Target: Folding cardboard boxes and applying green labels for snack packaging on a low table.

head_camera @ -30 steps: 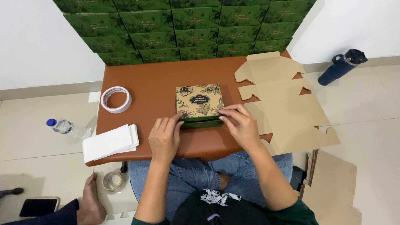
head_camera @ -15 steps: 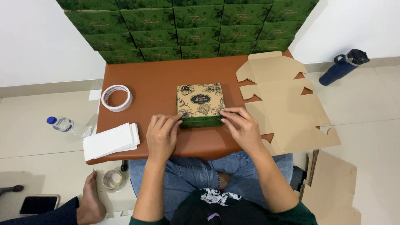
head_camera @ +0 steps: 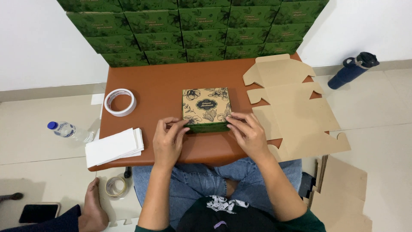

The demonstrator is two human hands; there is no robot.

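A small square box (head_camera: 206, 106) with a beige floral lid and green sides sits in the middle of a brown table (head_camera: 159, 86). My left hand (head_camera: 168, 140) pinches the box's near left corner with its fingertips. My right hand (head_camera: 248, 134) presses on the near right corner and front edge. Both hands rest on the table in front of the box.
Flat tan cardboard blanks (head_camera: 292, 107) lie at the table's right. A tape roll (head_camera: 120, 102) and white paper sheets (head_camera: 113, 147) lie at the left. Stacked green boxes (head_camera: 193, 25) line the back. A water bottle (head_camera: 68, 130), a dark flask (head_camera: 352, 69), another person's hand (head_camera: 93, 206), and a phone (head_camera: 38, 212) are on the floor.
My hands have shifted slightly along the box's front edge, fingers now at the near corners. The box stays in place.
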